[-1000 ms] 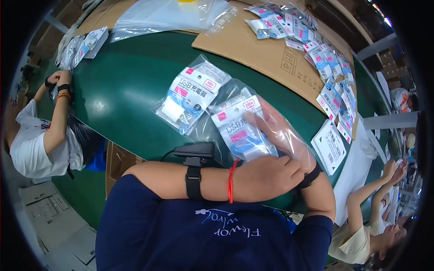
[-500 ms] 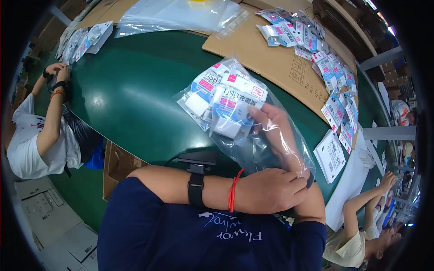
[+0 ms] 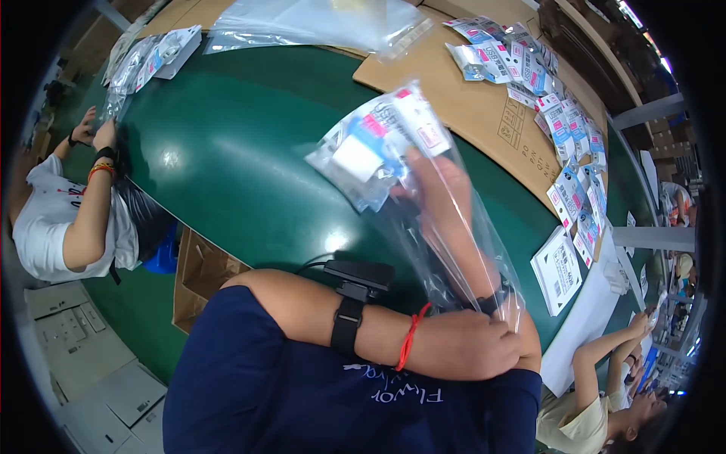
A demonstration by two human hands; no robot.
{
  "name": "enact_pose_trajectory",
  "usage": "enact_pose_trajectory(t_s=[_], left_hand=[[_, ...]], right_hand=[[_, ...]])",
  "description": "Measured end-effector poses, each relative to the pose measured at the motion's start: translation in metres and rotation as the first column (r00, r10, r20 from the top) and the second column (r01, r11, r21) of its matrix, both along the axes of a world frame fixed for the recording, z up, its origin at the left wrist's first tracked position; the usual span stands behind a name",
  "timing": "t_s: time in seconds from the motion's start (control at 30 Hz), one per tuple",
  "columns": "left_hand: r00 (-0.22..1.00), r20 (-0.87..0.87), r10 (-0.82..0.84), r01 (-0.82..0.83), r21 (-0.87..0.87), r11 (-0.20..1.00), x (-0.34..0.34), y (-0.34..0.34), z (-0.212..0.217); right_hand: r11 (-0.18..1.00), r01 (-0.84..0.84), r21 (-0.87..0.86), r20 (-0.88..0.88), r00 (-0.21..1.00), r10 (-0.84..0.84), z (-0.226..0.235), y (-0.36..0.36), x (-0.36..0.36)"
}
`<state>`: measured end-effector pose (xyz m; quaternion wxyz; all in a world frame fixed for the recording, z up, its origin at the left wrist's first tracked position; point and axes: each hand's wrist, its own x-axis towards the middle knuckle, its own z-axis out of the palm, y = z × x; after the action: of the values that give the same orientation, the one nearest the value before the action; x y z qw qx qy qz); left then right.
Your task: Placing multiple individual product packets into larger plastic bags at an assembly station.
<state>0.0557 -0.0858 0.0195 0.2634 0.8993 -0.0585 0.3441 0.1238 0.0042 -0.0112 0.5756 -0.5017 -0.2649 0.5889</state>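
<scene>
A large clear plastic bag (image 3: 461, 250) is raised over the green table (image 3: 227, 159). My right hand (image 3: 437, 180) is deep inside the bag, with the forearm sleeved by it. It grips a bunch of small white, blue and pink packets (image 3: 378, 140) at the bag's far end. My left arm crosses in front of my chest, wearing a black wristband and a red string. My left hand (image 3: 473, 346) is closed on the bag's open end near my right elbow.
A brown cardboard sheet (image 3: 469, 106) at the back carries several similar packets (image 3: 529, 72). Empty clear bags (image 3: 318, 23) lie at the top. White printed sheets (image 3: 558, 268) lie to the right. One person (image 3: 68, 219) sits at the left, another (image 3: 605, 378) at the lower right. An open carton (image 3: 200, 272) stands below the table.
The bag with the packets has lifted off the table and swung up and away. My right hand has pushed further into it, and my left hand has stayed on the bag's mouth.
</scene>
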Motion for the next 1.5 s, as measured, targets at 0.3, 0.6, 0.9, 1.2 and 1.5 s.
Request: enact_pose_trajectory(t_s=[0.3, 0.6, 0.9, 1.2, 1.5], left_hand=[[0.859, -0.028, 0.512, -0.508, 0.092, 0.857, -0.033, 0.103, 0.004], [0.54, -0.303, 0.785, -0.547, 0.583, 0.601, -0.077, 0.148, -0.012], [0.776, -0.566, 0.277, -0.173, 0.231, 0.957, -0.025, 0.08, -0.017], [0.898, -0.401, 0.183, -0.236, -0.087, 0.968, 0.009, 0.064, -0.018], [0.931, -0.171, 0.323, -0.353, -0.65, 0.673, 0.004, 0.084, -0.027]], right_hand=[[0.937, -0.339, -0.079, 0.032, 0.939, 0.343, 0.009, -0.039, 0.054], [0.781, -0.589, -0.209, 0.563, 0.58, 0.589, 0.034, -0.096, 0.125], [0.993, -0.117, 0.034, 0.953, -0.297, -0.068, 0.017, -0.116, 0.215], [0.986, -0.026, 0.166, 0.983, 0.083, -0.164, 0.043, -0.103, 0.189], [0.809, -0.4, 0.43, 0.768, 0.633, -0.095, 0.089, -0.081, 0.128]])
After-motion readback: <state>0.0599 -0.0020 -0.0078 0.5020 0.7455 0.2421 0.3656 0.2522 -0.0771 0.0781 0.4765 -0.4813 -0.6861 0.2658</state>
